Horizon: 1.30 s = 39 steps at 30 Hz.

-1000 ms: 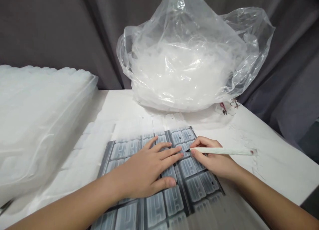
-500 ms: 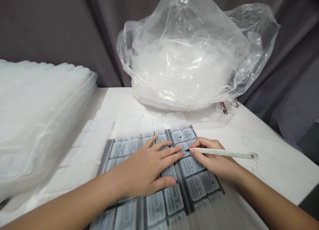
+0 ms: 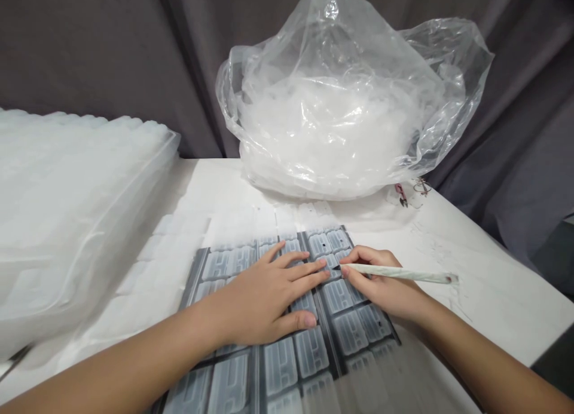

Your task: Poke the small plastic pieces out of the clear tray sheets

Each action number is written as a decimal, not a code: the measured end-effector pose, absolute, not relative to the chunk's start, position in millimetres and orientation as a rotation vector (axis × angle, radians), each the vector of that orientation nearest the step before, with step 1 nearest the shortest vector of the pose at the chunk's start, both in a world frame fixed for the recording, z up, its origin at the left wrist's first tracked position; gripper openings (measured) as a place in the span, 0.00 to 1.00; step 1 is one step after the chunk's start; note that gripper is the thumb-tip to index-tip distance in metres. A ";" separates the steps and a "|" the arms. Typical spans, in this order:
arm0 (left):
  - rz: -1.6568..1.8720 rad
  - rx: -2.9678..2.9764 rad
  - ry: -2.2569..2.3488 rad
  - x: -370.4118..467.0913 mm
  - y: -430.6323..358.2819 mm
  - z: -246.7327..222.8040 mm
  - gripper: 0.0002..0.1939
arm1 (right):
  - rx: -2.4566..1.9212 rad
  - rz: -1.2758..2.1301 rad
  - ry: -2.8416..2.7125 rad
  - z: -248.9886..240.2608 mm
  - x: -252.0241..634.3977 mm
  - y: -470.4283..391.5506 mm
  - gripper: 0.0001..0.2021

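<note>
A sheet of translucent moulded plastic pieces point(image 3: 280, 366) lies over a dark panel on the white table. Across its middle rests my left hand point(image 3: 273, 297), palm down, fingers spread, holding nothing. Near the tips of those fingers, my right hand point(image 3: 381, 279) pinches a slim, pale, marbled pen-like tool point(image 3: 408, 273). Its dark tip touches or nearly touches a piece in the right-hand columns; I cannot tell which. The tool's back end points right, over the table. A few pieces near the tip carry small dark dots.
A large clear plastic bag point(image 3: 332, 133) full of white material stands at the back. At left is a tall stack of translucent sheets point(image 3: 72, 211). Small red-handled cutters point(image 3: 400, 195) lie beside the bag. The white table point(image 3: 488, 282) meets a dark curtain point(image 3: 89, 49) behind.
The view has shifted slightly. Both hands keep nearly the same place on the sheet, and the right one still grips the pen-like tool with its tip by the same piece.
</note>
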<state>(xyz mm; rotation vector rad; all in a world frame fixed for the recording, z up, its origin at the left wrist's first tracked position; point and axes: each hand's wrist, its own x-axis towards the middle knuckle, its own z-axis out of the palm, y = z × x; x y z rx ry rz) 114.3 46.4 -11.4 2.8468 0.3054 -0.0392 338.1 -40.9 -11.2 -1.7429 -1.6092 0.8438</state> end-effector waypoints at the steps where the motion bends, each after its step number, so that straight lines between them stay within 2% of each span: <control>1: -0.041 2.848 0.305 114.3 46.4 -11.3 0.32 | -1.745 0.842 -1.605 -11.1 338.0 -40.8 0.05; 12: -0.102 2.787 0.335 115.4 46.4 -9.2 0.33 | -1.717 0.788 -1.723 -12.8 336.7 -42.9 0.06; 21: -0.085 2.795 0.328 115.3 45.9 -11.2 0.32 | -1.542 0.463 -1.980 -21.1 331.9 -45.0 0.06; 28: -0.049 2.840 0.321 116.4 44.6 -9.8 0.31 | -1.539 0.278 -2.243 -21.2 321.9 -54.5 0.11; 31: -0.039 2.864 0.320 116.5 44.2 -10.8 0.31 | -1.563 0.167 -2.143 -14.0 329.5 -56.3 0.10; 36: -0.064 2.891 0.321 114.8 43.7 -9.9 0.30 | -1.933 -0.267 -1.766 0.8 385.5 -48.2 0.07; 39: 0.037 2.954 0.234 113.0 43.8 -6.4 0.30 | -2.044 -0.208 -1.604 3.4 406.1 -40.4 0.05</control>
